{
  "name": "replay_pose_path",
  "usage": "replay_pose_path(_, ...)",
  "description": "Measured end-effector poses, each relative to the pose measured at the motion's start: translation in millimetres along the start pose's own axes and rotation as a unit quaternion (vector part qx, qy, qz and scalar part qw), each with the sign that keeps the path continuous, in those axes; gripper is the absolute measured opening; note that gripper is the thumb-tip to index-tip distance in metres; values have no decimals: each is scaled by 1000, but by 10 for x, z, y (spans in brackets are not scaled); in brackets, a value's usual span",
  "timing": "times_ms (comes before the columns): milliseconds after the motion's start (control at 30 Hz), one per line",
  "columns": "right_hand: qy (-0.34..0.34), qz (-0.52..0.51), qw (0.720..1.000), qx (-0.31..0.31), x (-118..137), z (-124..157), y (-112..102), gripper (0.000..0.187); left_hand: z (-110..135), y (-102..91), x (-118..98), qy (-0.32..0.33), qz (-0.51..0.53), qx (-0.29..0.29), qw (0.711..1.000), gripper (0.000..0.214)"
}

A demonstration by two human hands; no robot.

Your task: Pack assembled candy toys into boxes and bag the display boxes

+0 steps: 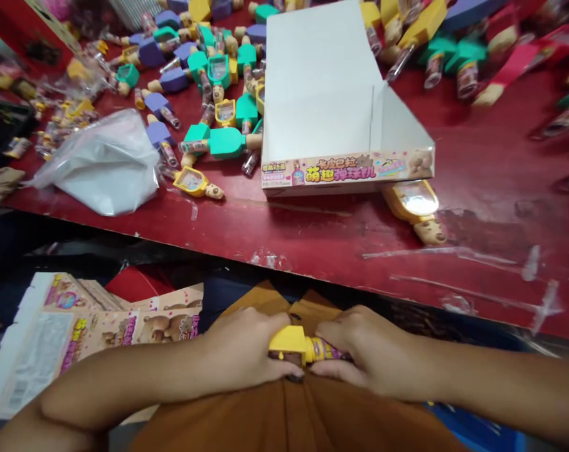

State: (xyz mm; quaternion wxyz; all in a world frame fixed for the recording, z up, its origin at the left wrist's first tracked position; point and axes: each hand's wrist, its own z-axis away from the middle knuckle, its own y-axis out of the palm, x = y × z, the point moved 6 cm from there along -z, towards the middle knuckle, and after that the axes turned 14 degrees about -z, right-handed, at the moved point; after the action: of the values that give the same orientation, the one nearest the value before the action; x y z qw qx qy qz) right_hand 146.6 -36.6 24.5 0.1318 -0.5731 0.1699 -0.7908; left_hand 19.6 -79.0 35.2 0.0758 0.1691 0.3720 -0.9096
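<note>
Close to my body, in front of the brown clothing, I hold a yellow toy (288,339) with a clear labelled tube (325,350) at one end. My left hand (246,345) is closed around the yellow body. The fingers of my right hand (359,345) are wrapped round the tube end. Both hands are below the table's front edge. Above them on the red table (237,232) lies a white open display box (322,94) with a printed front lip. A yellow toy with an animal head (418,210) sits partly beneath its right front corner.
Many purple, green and yellow toys (225,141) cover the table behind and left of the box, and more (467,56) lie at the back right. A clear plastic bag (110,163) rests at the left. Printed flat cartons (100,326) are stacked below the table edge. Tape strips (453,251) stick to the tabletop.
</note>
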Motion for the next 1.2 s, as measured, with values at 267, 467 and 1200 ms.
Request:
replay_pose_path(267, 12, 129, 991, -46, 75, -77, -120, 33, -31, -91, 90, -30, 9, -16, 999, 28)
replay_pose_path(467, 71, -20, 997, -14, -80, -97, -78, 29, -122, -42, 93, -25, -13, -1, 1000, 35)
replay_pose_path(1200, 1, -501, 865, 40, -1, -66, -413, 70, 184, -712, -465, 336, -411, -498, 686, 5)
